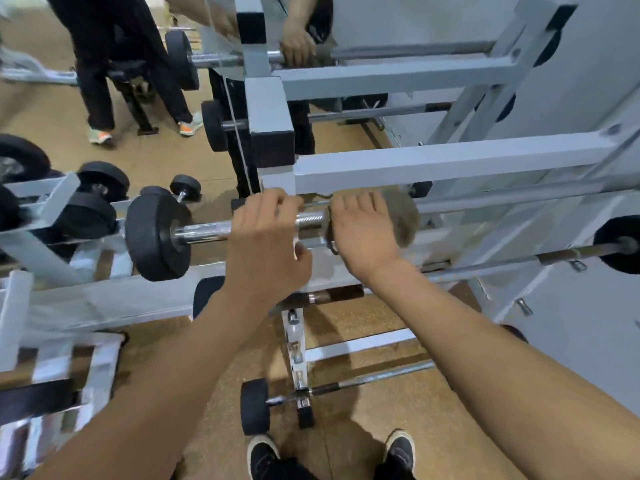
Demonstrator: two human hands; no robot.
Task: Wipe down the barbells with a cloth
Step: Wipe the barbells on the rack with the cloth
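Note:
A chrome barbell (204,232) with a black plate (152,237) on its left end lies across a grey rack in front of me. My left hand (266,244) grips the bar just right of the smooth sleeve. Right beside it, my right hand (363,230) holds a grey-brown cloth (405,216) wrapped over the bar. A short knurled stretch (310,221) shows between the two hands. The bar's right part is hidden behind the cloth and the rack.
The grey rack (450,164) holds more barbells above (214,60), to the right (571,254) and near the floor (363,379). A mirror behind reflects a hand. A person in black (104,64) stands at the back left. Dumbbells (183,188) sit on a stand to the left.

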